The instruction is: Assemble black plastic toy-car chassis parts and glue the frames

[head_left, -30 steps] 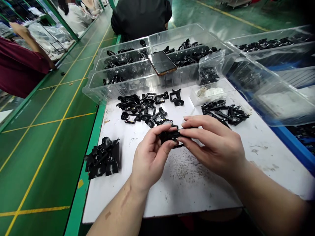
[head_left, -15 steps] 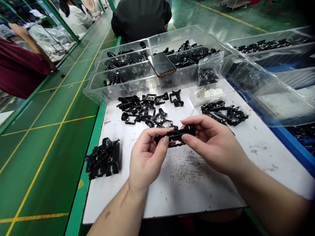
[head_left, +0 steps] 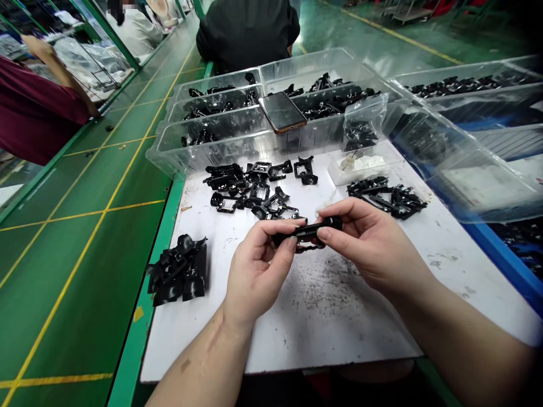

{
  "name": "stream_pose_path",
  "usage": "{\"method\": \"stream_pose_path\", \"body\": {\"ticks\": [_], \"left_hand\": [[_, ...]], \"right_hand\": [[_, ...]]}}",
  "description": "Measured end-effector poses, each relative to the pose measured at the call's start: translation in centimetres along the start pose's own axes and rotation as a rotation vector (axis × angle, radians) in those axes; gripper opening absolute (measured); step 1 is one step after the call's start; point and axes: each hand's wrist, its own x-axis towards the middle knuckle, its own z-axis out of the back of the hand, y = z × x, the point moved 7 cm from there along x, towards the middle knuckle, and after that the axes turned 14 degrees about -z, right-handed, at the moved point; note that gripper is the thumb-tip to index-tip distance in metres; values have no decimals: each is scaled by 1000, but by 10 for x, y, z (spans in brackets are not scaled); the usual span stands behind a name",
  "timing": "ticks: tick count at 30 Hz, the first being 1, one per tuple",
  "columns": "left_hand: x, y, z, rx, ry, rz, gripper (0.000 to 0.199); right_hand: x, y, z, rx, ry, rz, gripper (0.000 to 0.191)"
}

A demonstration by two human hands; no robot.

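Over table (head_left: pixel 331 339), left hand (head_left: pixel 258 271), right hand (head_left: pixel 369 243), gripping part (head_left: pixel 307 229)

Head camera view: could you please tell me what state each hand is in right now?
Left hand: closed, holding one end of a black plastic part.
Right hand: closed, holding its other end.

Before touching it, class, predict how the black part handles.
The black part probably feels light and stiff, since it looks like thin moulded plastic. Its glossy finish may be slippery, and its rounded barrel might roll if set down.
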Motion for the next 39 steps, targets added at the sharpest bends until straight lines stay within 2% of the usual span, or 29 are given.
{"method": "stream_pose_path", "body": {"ticks": [6, 12, 19, 21, 24, 27, 31, 34, 39], "left_hand": [[1, 3, 0, -20, -21, 68, 12], [1, 4, -3, -83, -13, 67, 8], [1, 8, -3, -92, -54, 124, 11], [2, 10, -3, -116, -59, 133, 12], [2, 13, -1, -165, -83, 146, 9], [3, 15, 0, -178, -83, 152, 10], [2, 13, -3, -185, 0, 141, 16], [2, 10, -7, -171, 78, 83, 28], [2, 9, -7, -107, 109, 18, 35]], "right_hand": [[-2, 6, -6, -66, 12, 37, 21], [-2, 2, -6, -30, 20, -6, 18], [-4, 3, -7, -92, 13, 28, 14], [-7, 10, -6, -203, -30, 137, 15], [-17, 25, -12, -539, -102, 427, 21], [-25, 33, -18, -781, -172, 616, 13], [-26, 34, -19, -896, -191, 704, 13], [-27, 35, -19, -956, -195, 775, 16], [-32, 40, -22, -979, -193, 876, 23]]}}
